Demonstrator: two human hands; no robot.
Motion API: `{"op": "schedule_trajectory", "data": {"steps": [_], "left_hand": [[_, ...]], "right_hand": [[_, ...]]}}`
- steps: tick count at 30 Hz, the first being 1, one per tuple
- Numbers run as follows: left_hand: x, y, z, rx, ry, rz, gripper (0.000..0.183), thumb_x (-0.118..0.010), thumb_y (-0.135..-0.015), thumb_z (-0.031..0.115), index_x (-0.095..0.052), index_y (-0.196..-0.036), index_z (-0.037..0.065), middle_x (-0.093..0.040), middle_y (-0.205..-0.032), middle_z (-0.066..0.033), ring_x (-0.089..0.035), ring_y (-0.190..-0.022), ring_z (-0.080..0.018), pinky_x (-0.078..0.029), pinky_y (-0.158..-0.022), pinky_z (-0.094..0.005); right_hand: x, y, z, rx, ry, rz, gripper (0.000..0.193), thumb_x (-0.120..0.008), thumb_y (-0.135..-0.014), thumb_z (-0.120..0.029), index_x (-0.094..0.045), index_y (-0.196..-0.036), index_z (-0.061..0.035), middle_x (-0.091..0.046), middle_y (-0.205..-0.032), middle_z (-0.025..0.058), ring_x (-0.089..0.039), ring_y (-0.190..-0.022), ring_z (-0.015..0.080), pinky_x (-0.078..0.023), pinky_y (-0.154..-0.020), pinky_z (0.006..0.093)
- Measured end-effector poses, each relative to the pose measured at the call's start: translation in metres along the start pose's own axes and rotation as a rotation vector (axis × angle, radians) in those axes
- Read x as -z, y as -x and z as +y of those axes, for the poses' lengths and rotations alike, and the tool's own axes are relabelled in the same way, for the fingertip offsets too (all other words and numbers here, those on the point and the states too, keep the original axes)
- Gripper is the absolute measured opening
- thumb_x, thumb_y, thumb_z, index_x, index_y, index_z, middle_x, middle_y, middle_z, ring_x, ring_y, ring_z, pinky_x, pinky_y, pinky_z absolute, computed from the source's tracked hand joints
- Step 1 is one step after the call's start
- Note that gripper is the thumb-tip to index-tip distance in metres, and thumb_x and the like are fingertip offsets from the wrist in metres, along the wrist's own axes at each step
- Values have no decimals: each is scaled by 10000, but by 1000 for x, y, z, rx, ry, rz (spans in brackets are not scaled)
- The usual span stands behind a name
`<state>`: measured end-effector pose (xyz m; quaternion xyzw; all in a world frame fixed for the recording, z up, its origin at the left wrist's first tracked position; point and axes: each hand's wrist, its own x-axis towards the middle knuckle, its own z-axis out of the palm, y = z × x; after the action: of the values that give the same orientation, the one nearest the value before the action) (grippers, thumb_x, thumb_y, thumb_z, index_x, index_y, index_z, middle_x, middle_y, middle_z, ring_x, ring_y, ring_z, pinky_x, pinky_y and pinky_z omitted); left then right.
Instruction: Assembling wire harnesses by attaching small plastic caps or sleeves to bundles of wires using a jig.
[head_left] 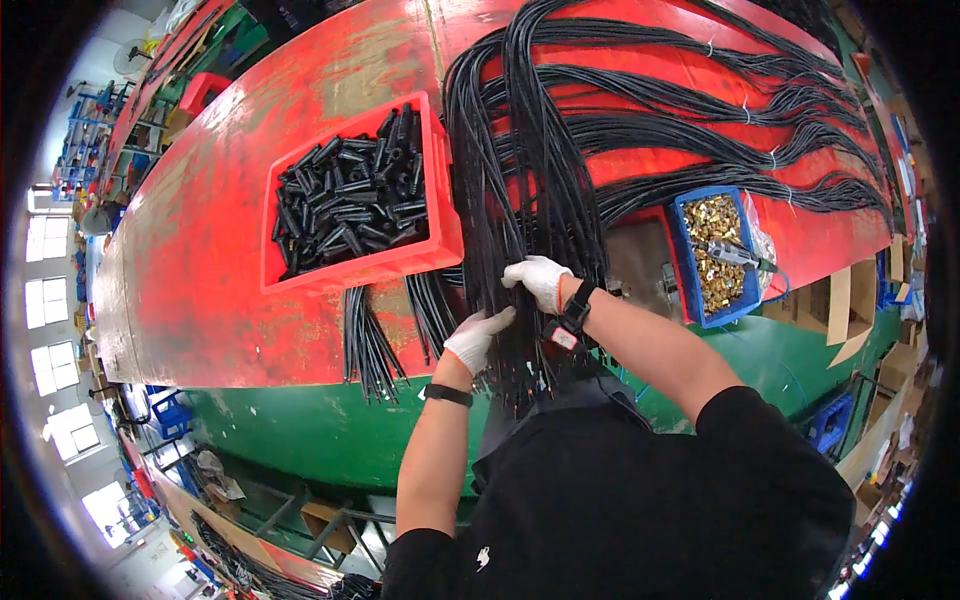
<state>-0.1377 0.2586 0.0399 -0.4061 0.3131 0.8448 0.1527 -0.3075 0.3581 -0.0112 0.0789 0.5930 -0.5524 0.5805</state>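
Note:
A thick bundle of black cables [545, 170] runs over the red table, and its loose ends drop past the near edge in front of me. My right hand [541, 282], in a white glove, is closed on some of these cables with curled fingers. Lower and to its left, my left hand [477, 340], also gloved, pinches strands close to their ends; its fingertips are partly lost among the cables. A dark band circles my left wrist, and a black watch [577, 306] sits on the right one.
A red bin [440, 250] of black tubular sleeves stands left of the cables. To the right, a blue bin [690, 262] holds small brass parts, with a grey power tool [735, 254] lying on them. More cable ends [370, 345] hang under the red bin. Cardboard boxes [845, 305] stand at right.

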Motion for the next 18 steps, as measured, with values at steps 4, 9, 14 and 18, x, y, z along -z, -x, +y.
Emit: {"op": "schedule_trajectory", "data": {"steps": [4,9,14,18], "left_hand": [[-2,-4,-5,9,71,-19,399,-736,-1015,186,-663,-1374,27,-747,-1258,-99,-741,-1098,-253,-602,-983,-441],[-4,-6,-2,-6,-145,86,379,-729,-1000,148,-679,-1358,34,-756,-1237,-94,-741,-1094,-261,-602,-974,-445],[-15,13,20,48,-34,23,387,-714,-980,70,-662,-1359,13,-752,-1191,-102,-738,-1055,-264,-597,-948,-417],[-19,15,6,-57,-42,31,394,-748,-960,88,-681,-1344,29,-760,-1209,-93,-742,-1067,-257,-600,-957,-427]], "right_hand": [[6,12,-18,-139,-95,-201,233,-745,-843,-170,-745,-1011,-9,-729,-931,118,-684,-800,251,-522,-701,432],[16,15,-7,-69,176,-124,236,-688,-875,-63,-747,-1093,5,-780,-1022,119,-742,-928,273,-601,-872,447],[27,18,-4,-180,-296,-381,211,-681,-908,-73,-760,-1094,-13,-770,-996,99,-706,-845,243,-575,-825,427],[7,15,4,-153,-158,-310,288,-699,-938,-105,-734,-1209,-14,-772,-1145,111,-724,-1045,263,-570,-988,454]]}}
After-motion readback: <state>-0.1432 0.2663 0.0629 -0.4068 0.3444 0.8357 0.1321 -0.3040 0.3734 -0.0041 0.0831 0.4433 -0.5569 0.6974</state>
